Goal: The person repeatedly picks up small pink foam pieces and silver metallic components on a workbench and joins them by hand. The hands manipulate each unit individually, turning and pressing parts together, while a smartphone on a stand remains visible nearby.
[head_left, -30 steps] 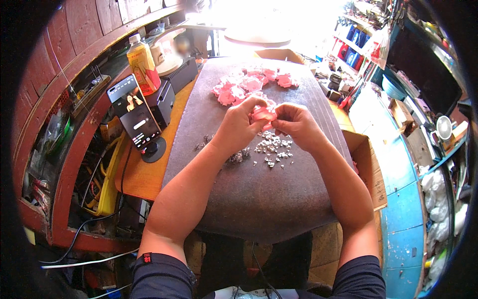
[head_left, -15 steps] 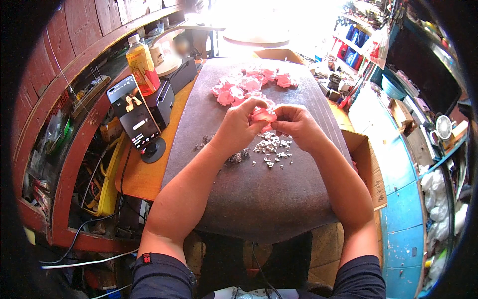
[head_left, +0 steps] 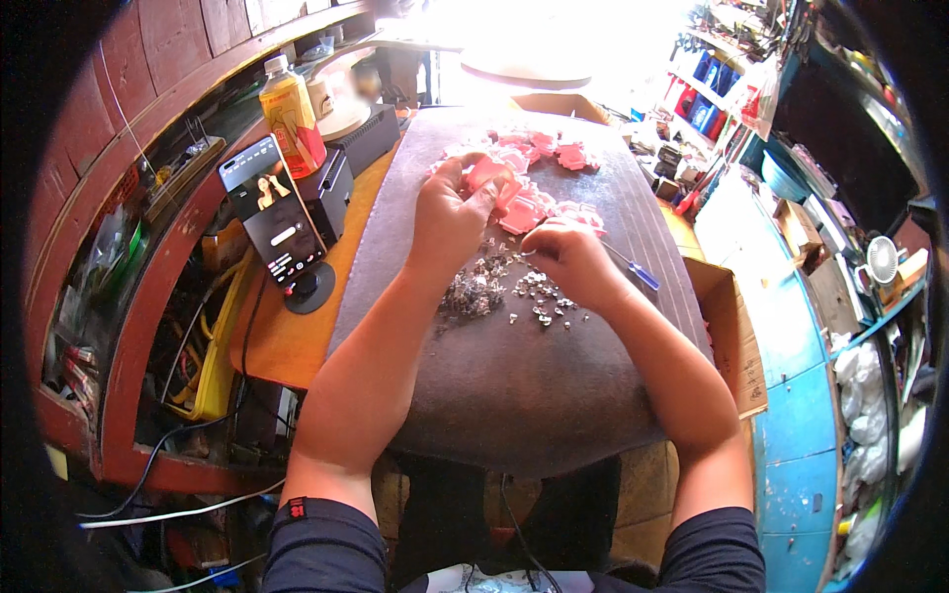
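Observation:
My left hand (head_left: 453, 206) is raised over the middle of the dark table and grips a pink plastic piece (head_left: 488, 178) between thumb and fingers. Behind and beside it lie several more pink plastic pieces (head_left: 526, 210) with scalloped edges. My right hand (head_left: 571, 259) is low over small shiny metal bits (head_left: 534, 289), its thumb and forefinger pinched together. Whatever may be between those fingertips is too small to make out. A heap of thin dark metal parts, perhaps screws (head_left: 473, 293), sits to the left of the shiny bits. A screwdriver with a blue handle (head_left: 643, 275) lies right of my right hand.
On the left a phone (head_left: 272, 208) stands on a round holder, with a drink bottle (head_left: 293, 119) behind it. An open cardboard box (head_left: 732, 316) stands against the table's right side. Beyond are a blue cabinet (head_left: 796, 425) and a small white fan (head_left: 882, 259).
My hands, formerly together at a pink piece, are apart. The left has lifted away up and leftward with the piece; the right has come down to the metal bits, exposing the screwdriver.

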The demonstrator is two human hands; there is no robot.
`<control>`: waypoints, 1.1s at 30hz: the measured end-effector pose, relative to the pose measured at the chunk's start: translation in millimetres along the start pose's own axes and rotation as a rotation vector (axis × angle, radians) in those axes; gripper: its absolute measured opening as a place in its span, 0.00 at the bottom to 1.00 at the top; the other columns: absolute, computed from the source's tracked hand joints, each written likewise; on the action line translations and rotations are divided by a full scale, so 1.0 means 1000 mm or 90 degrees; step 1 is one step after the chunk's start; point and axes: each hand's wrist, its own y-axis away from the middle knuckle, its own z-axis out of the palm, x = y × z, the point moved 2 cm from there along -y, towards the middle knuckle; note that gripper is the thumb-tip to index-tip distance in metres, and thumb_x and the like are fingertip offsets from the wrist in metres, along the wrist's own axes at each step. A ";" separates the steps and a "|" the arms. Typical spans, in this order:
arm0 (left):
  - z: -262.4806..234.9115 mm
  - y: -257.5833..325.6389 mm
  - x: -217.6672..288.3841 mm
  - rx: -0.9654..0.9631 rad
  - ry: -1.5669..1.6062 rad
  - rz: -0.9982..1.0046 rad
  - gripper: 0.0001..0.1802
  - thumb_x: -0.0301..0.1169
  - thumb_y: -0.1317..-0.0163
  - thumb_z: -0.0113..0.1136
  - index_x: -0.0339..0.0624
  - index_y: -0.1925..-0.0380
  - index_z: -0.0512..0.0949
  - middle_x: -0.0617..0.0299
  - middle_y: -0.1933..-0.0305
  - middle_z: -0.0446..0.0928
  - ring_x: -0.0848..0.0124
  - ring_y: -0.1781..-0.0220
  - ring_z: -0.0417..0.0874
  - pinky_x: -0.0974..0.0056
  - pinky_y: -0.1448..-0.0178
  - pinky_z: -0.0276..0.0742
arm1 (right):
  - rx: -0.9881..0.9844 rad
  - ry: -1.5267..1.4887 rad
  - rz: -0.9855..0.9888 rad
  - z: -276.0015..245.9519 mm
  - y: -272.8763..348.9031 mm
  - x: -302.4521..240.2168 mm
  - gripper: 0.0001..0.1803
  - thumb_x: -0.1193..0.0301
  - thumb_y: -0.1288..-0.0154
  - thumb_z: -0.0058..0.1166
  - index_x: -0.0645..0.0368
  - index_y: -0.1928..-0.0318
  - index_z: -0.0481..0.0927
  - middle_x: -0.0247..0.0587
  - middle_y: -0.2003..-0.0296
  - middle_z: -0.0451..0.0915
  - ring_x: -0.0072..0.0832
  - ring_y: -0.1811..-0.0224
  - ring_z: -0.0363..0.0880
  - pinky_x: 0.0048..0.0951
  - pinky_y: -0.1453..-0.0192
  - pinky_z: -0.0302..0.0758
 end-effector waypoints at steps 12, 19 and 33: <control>-0.002 0.003 -0.001 0.030 -0.035 0.035 0.18 0.24 0.36 0.60 0.30 0.47 0.74 0.52 0.58 0.81 0.74 0.65 0.83 0.71 0.65 0.81 | -0.060 0.199 -0.038 0.029 -0.011 -0.021 0.05 0.72 0.44 0.53 0.59 0.70 0.81 0.48 0.68 0.79 0.46 0.61 0.80 0.43 0.54 0.76; -0.001 0.004 -0.006 -0.059 -0.216 0.122 0.12 0.29 0.36 0.60 0.29 0.58 0.81 0.56 0.68 0.83 0.75 0.69 0.82 0.65 0.62 0.78 | 0.035 -0.299 0.214 0.001 -0.007 0.009 0.05 0.75 0.34 0.56 0.64 0.66 0.81 0.30 0.76 0.76 0.19 0.73 0.72 0.25 0.67 0.71; 0.014 0.025 0.007 -0.291 -0.485 0.209 0.14 0.41 0.37 0.59 0.43 0.61 0.84 0.48 0.70 0.81 0.52 0.67 0.83 0.53 0.60 0.77 | 0.039 -0.381 0.203 -0.010 -0.002 0.015 0.04 0.74 0.33 0.58 0.62 0.65 0.82 0.27 0.76 0.75 0.12 0.77 0.67 0.17 0.74 0.63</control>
